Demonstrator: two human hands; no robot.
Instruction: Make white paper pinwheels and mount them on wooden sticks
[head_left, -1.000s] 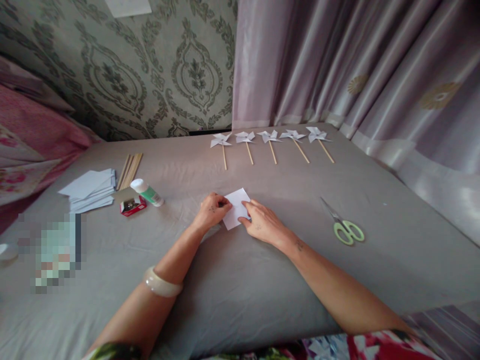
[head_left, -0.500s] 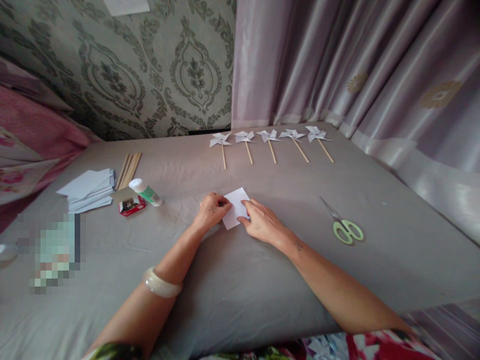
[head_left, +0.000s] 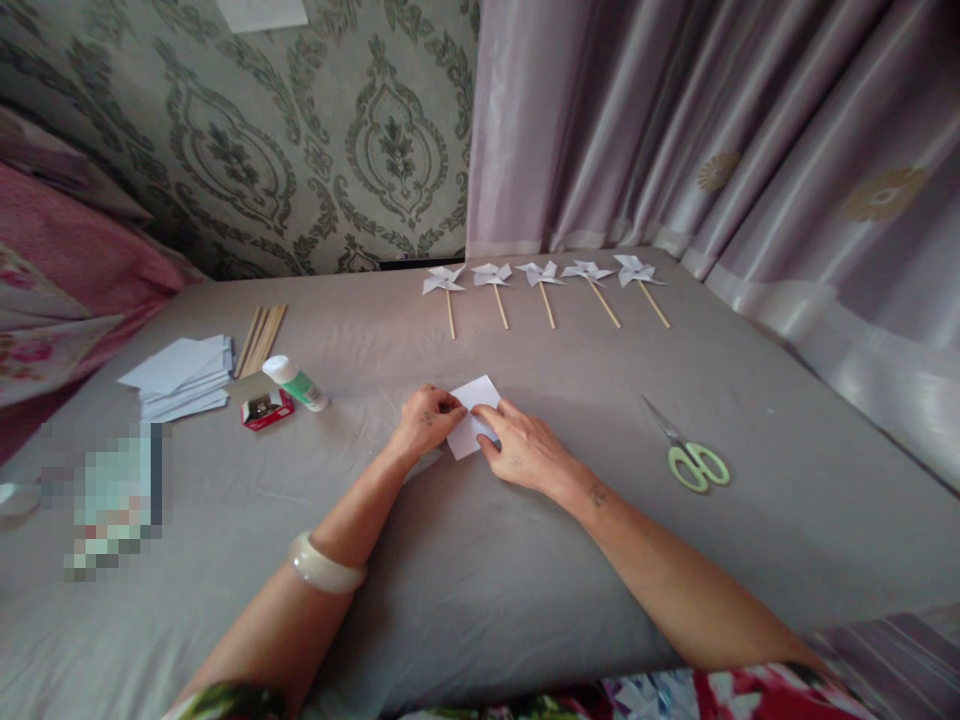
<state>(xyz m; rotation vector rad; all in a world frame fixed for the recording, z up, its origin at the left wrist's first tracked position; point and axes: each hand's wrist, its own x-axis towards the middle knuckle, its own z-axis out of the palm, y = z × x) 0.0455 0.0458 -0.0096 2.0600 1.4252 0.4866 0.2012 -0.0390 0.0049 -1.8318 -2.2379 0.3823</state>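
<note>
A white square of paper (head_left: 466, 436) lies turned cornerwise in front of me. At its left edge my left hand (head_left: 426, 424) is closed on the paper, thumb and fingers pinched together. My right hand (head_left: 521, 442) grips the right side, with the index finger reaching over the paper's middle and the thumb near its lower edge. The paper's left and right corners are hidden under my fingers. Scissors (head_left: 694, 462) with light green handles rest to the right of my right hand, apart from it.
Several white paper pinwheels (head_left: 541, 275) on sticks lie in a row at the back. To the left are a stack of white paper (head_left: 184, 370), wooden sticks (head_left: 262, 340), a red box (head_left: 266, 410) of small metal pieces and a glue stick (head_left: 296, 383). A pixelated patch covers something at far left.
My right index finger has slid left and inward over the paper toward my left fingertips. The left hand keeps its pinch, and the paper stays in about the same place.
</note>
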